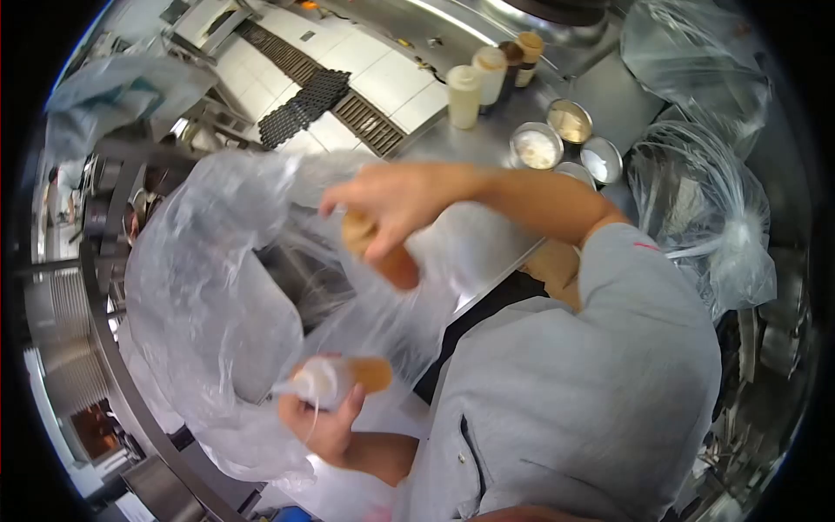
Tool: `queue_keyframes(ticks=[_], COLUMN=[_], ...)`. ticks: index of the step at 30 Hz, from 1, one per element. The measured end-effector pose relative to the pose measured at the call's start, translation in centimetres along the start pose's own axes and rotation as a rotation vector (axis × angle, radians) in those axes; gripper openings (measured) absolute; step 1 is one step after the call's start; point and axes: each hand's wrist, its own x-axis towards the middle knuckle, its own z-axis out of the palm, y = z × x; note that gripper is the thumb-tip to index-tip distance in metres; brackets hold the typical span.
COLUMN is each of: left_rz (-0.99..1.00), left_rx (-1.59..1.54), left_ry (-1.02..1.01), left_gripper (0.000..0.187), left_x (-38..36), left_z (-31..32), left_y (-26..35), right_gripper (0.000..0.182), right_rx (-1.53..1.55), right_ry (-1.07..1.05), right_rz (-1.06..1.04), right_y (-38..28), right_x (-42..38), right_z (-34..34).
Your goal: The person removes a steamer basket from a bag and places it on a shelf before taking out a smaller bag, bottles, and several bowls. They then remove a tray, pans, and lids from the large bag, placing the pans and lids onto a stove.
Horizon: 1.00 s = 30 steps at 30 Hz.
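My right hand (409, 204) is wrapped round a squeeze bottle (398, 268) of reddish-brown sauce with a tan top, tilted above a clear plastic bag (217, 261). Lower down, my left hand (322, 426) grips a second squeeze bottle (370, 374), which lies nearly sideways. This one has orange contents, a whitish top and a thin strand hanging from it. Both bottles are slightly blurred. Beneath my hands the bag spreads loosely round a dark opening, and what lies inside cannot be made out.
Several bottles (464, 96) stand at the back of the steel counter. Beside them are metal bowls (536, 146) with pale contents. Knotted plastic bags (722, 217) sit at the right. A black mat (304, 109) lies on the tiled floor. Stacked trays (65, 322) are at the left.
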Motion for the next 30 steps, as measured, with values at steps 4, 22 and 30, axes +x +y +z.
queue_keyframes(ticks=[4, 22, 30], left_rz=[-0.050, 0.057, -0.082], left_rx=[0.126, 0.041, -0.147], left_ry=[-0.214, -0.001, -0.158], left_gripper=[0.043, 0.034, 0.070], left_x=[5.2, 23.1, 25.7], left_z=[10.4, 34.0, 33.9], left_y=[0.2, -15.8, -19.7], right_gripper=[0.064, 0.024, 0.015], right_rx=[-0.091, -0.852, -0.986], right_ry=[0.283, 0.018, 0.054], right_rz=[0.384, 0.393, 0.422], right_y=[7.1, 20.4, 23.2], right_x=[-7.6, -4.5, -3.4], right_z=[-6.2, -7.2, -5.1])
